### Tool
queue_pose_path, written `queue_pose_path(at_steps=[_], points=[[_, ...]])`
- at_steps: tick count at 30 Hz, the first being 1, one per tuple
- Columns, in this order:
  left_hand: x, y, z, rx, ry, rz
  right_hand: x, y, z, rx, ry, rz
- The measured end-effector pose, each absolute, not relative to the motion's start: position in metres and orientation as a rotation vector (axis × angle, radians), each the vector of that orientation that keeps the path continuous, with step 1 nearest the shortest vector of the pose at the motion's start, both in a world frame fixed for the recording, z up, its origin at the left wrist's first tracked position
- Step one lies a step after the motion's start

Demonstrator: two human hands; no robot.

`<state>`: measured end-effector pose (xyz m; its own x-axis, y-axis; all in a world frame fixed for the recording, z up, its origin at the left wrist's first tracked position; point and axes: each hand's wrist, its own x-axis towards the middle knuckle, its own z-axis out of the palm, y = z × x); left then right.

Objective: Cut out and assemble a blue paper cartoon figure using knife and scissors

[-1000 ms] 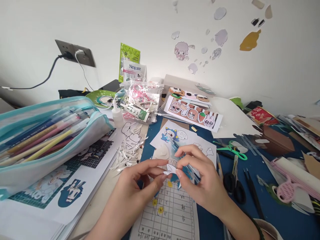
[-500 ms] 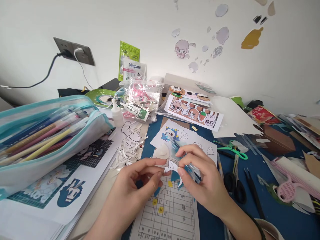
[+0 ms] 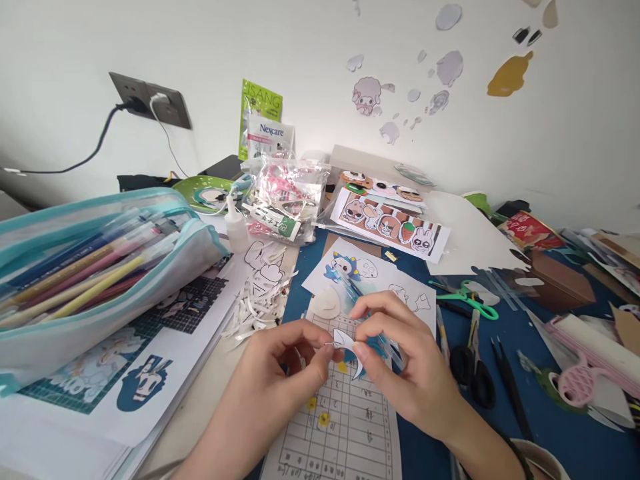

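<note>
Between my two hands is a small white paper cutout [image 3: 343, 339] with black outlines and a thin curved tail. My left hand [image 3: 287, 380] pinches its left edge between thumb and fingertips. My right hand [image 3: 403, 363] grips its right side the same way. Beneath lies a grid sheet with handwriting [image 3: 345, 427], dotted with small yellow scraps [image 3: 324, 419]. Just beyond my fingers are pale blue pens [image 3: 350, 283], partly covered by my right hand, and a white rounded cutout [image 3: 325, 303]. Behind them is a sheet with a blue cartoon figure [image 3: 344, 265].
A pen-filled pouch [image 3: 110, 267] stands at left, with paper shavings [image 3: 260, 303] beside a glue bottle [image 3: 236, 227]. Black scissors [image 3: 473, 367], green scissors [image 3: 465, 299] and black tweezers [image 3: 515, 393] lie at right near a pink-handled roller [image 3: 580, 380].
My left fingertips have closed in on the cutout's left edge, and the piece has turned slightly. The camera view has shifted a little.
</note>
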<state>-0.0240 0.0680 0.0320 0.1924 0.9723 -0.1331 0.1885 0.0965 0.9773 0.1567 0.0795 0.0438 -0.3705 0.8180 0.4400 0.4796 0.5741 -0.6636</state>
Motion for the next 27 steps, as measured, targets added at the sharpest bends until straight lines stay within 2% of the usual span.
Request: queue_pose_path(at_steps=[14,20,27], points=[[-0.025,0.068,0.036,1.330,1.198,0.908,0.158,0.079,0.043,-1.032,-2.055,0.675],[-0.030,0.067,0.030,1.173,1.295,1.053,0.165,0.084,0.042,-1.202,-2.033,0.672],[-0.033,0.066,0.023,1.164,1.302,1.061,0.174,0.086,0.040,-1.188,-2.354,0.686]])
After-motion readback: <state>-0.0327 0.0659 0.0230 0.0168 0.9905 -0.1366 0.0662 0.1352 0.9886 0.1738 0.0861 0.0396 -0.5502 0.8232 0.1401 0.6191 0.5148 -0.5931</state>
